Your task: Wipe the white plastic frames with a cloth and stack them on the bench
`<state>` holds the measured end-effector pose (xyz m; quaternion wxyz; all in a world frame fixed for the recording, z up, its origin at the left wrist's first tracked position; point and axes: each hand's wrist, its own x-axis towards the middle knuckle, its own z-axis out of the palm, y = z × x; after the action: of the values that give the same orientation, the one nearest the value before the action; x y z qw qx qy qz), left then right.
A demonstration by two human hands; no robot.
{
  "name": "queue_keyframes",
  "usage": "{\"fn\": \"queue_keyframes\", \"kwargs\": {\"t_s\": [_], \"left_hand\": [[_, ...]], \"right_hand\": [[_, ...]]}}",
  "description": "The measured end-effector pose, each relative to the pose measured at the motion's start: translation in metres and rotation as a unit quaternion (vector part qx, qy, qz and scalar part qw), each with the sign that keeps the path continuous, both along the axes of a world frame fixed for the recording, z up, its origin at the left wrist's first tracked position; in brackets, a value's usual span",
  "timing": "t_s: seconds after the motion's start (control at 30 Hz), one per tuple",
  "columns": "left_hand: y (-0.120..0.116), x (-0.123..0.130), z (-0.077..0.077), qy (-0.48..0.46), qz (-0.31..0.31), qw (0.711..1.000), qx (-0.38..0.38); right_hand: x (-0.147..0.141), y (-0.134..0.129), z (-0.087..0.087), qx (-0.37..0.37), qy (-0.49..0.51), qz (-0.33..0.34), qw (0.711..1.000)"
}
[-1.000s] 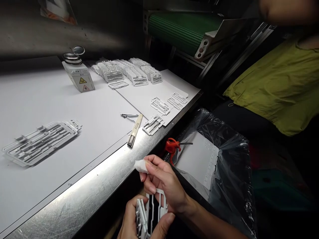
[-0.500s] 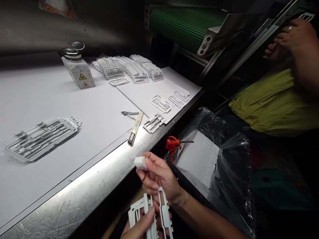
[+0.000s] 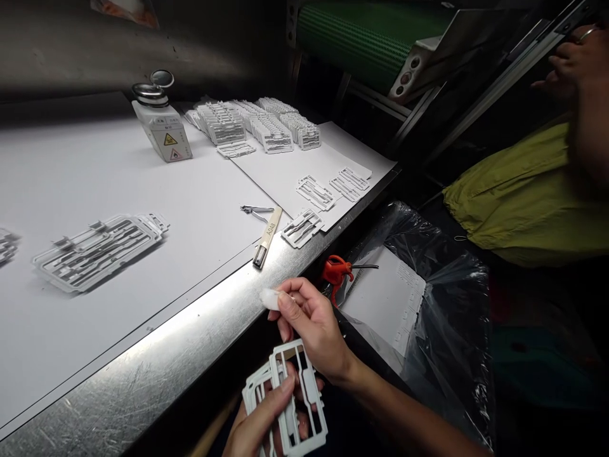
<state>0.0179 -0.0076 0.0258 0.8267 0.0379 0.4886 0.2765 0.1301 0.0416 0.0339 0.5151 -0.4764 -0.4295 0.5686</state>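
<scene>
My left hand [image 3: 259, 422] grips a small stack of white plastic frames [image 3: 290, 397] below the table's metal edge [image 3: 190, 343]; its thumb lies across the top frame. My right hand [image 3: 309, 327] hovers just above the frames. It pinches a small white wipe pad [image 3: 270, 298] between thumb and forefinger, and its lower fingers touch the top frame.
White frames lie stacked [image 3: 99, 251] at the left, in rows [image 3: 259, 127] at the back and loose [image 3: 314, 192] on white sheets. A solvent dispenser [image 3: 162, 127], tweezers [image 3: 257, 211], a knife [image 3: 267, 238], a red air gun [image 3: 337, 270], a bag-lined bin [image 3: 442, 304]. A co-worker's hand [image 3: 578, 60] and yellow-green garment [image 3: 528, 190] at right.
My left hand has turned the frames so their flat face shows upward, and my right hand has lifted slightly. The view has shifted a little. The co-worker's hand has moved further right.
</scene>
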Motion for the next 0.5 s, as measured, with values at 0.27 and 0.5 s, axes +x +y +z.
{"fn": "queue_keyframes", "kwargs": {"t_s": [0.27, 0.5], "left_hand": [[0.005, -0.004, 0.019, -0.055, 0.065, 0.995, -0.057], [0.001, -0.007, 0.013, -0.111, 0.080, 0.989, -0.050]], "right_hand": [[-0.008, -0.004, 0.007, 0.115, -0.212, 0.009, 0.971], [-0.010, -0.003, 0.005, 0.111, -0.174, 0.010, 0.978]]}}
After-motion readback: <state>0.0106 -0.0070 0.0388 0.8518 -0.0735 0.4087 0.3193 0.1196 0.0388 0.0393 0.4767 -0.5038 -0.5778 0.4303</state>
